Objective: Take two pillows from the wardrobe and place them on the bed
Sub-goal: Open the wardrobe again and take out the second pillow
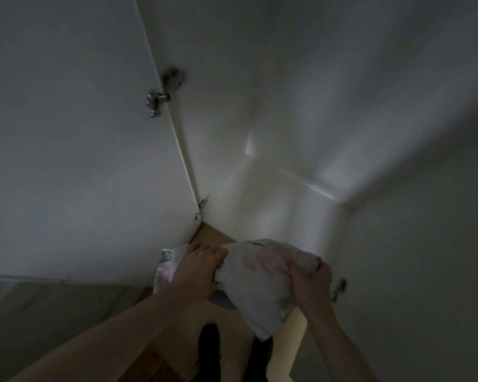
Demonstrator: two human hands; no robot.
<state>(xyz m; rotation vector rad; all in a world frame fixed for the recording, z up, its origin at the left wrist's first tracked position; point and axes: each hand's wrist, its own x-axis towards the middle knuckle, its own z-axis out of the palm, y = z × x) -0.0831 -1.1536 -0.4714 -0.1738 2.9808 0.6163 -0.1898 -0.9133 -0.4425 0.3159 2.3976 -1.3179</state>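
A white pillow (pixel 255 282) with a faint pink and green flower print hangs low in the middle of the view, in front of the open white wardrobe (pixel 273 150). My left hand (pixel 198 270) clutches its left part and my right hand (pixel 309 282) grips its right upper corner. The pillow is bunched between both hands, with one corner drooping towards the floor. The picture is dim and blurred. No second pillow shows, and the bed is out of view.
The wardrobe's open left door (pixel 75 139) with metal hinges (pixel 158 99) fills the left side. Another white door panel (pixel 431 271) stands at the right. Wooden floor (pixel 213 235) lies below, and my dark-clothed legs (pixel 209 351) show at the bottom.
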